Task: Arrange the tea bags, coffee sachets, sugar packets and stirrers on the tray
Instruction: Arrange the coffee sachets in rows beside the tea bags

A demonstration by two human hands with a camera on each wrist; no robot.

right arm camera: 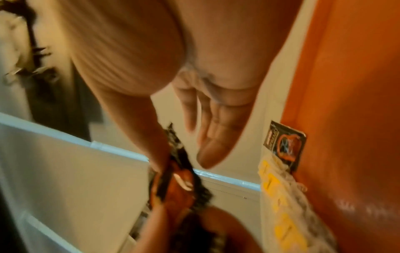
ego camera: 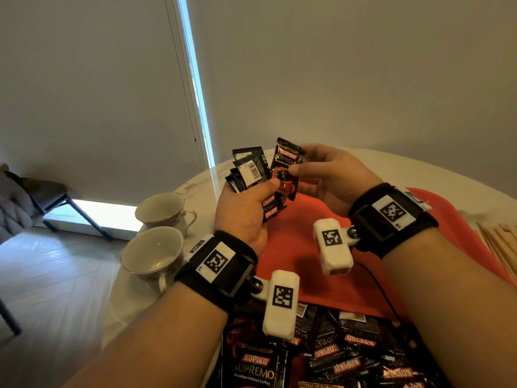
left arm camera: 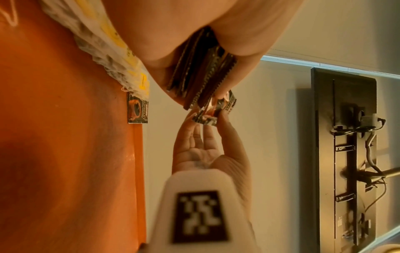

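Observation:
My left hand [ego camera: 260, 191] grips a fanned stack of black coffee sachets [ego camera: 249, 172] above the far end of the red tray [ego camera: 293, 247]. My right hand [ego camera: 299, 162] pinches one more coffee sachet [ego camera: 285, 166] between thumb and forefinger at the right edge of that stack, and my left thumb lies on its lower part. In the left wrist view the stack [left arm camera: 199, 77] shows edge-on in my left hand. On the tray [left arm camera: 65, 137] lie a row of yellow-tagged tea bags [left arm camera: 112, 51] and a single coffee sachet [left arm camera: 138, 109]. The right wrist view is blurred.
A heap of loose coffee sachets [ego camera: 335, 357] lies at the tray's near end, under my wrists. Two teacups [ego camera: 159, 208] [ego camera: 151, 253] stand on the white table's left side, close to its edge. Wooden stirrers [ego camera: 500, 242] lie at the far right.

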